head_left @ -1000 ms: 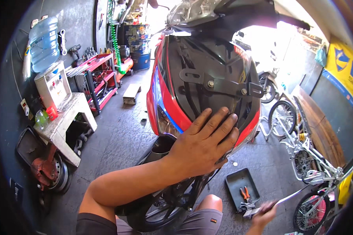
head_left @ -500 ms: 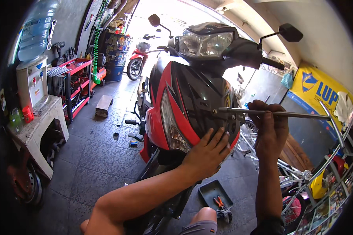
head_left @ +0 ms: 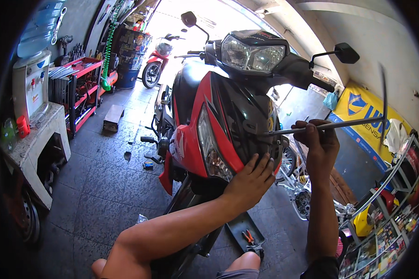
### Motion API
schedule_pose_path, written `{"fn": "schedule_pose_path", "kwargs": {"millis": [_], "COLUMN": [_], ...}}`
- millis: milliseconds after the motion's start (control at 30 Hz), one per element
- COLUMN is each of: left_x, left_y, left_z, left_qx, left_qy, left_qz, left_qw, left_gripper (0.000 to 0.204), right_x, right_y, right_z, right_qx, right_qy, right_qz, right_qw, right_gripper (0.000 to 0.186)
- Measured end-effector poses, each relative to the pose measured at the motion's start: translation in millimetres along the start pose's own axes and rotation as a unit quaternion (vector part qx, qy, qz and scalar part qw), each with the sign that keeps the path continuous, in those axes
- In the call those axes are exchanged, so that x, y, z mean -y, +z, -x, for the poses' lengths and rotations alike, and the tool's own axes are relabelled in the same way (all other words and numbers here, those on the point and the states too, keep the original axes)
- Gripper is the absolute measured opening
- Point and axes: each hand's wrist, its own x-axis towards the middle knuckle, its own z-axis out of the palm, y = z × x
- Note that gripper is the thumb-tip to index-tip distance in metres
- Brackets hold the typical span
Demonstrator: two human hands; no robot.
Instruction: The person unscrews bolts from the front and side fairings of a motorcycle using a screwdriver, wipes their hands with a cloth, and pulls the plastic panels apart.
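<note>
A red and black motorcycle (head_left: 205, 95) stands in front of me, its headlight at the top. My left hand (head_left: 250, 182) lies against the lower part of its dark front panel (head_left: 239, 109), fingers stretched out flat. In my right hand (head_left: 319, 146) is a long T-handle wrench (head_left: 353, 123), its shaft pinched between thumb and fingers. The wrench's tip meets the panel's middle, just above my left fingers; the fastener there is hard to make out. Its crossbar stands out at the right, slightly blurred and nearly upright.
Below the motorcycle, a black tray (head_left: 236, 232) holds orange-handled pliers (head_left: 249, 237). A red tool cart (head_left: 86, 69) and a water dispenser (head_left: 32, 88) on a white stand are at left. Metal racks (head_left: 381, 195) and motorcycle parts (head_left: 305, 200) crowd the right. Behind is another red motorcycle (head_left: 157, 63).
The wrench's crossbar has turned to nearly upright, and its shaft now slopes up toward the right. My left hand stays on the panel. The whole view has shifted slightly.
</note>
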Motion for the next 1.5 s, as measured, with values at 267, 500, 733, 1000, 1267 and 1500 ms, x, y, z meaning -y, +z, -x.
{"fn": "schedule_pose_path", "kwargs": {"millis": [267, 500, 733, 1000, 1267, 1500], "left_x": [1.4, -1.6, -1.0, 0.8, -0.3, -1.0], "left_y": [2.1, 6.1, 2.3, 0.6, -6.6, -8.7], "left_z": [1.8, 2.0, 2.9, 1.7, -0.5, -2.3], "left_qx": [-0.004, -0.020, -0.036, -0.011, 0.007, 0.012], "left_qy": [-0.004, -0.002, -0.001, -0.013, -0.007, -0.008], "left_qz": [-0.003, -0.017, -0.011, 0.018, 0.013, 0.011], "left_qw": [1.000, 1.000, 0.999, 1.000, 1.000, 1.000], "left_gripper": [0.055, 0.049, 0.048, 0.056, 0.059, 0.063], "right_x": [19.5, 66.7, 43.6, 52.2, 54.8, 47.1], "right_y": [23.0, 13.2, 11.0, 13.6, 15.0, 7.6], "right_z": [-19.6, -13.1, -20.1, -19.5, -21.1, -29.2], "right_qx": [-0.055, 0.012, -0.048, 0.004, -0.035, 0.005], "right_qy": [0.053, 0.139, 0.006, 0.105, 0.058, 0.089], "right_qz": [0.074, -0.127, 0.123, -0.044, 0.171, 0.049], "right_qw": [0.994, 0.982, 0.991, 0.993, 0.983, 0.995], "right_gripper": [0.033, 0.037, 0.022, 0.031, 0.023, 0.036]}}
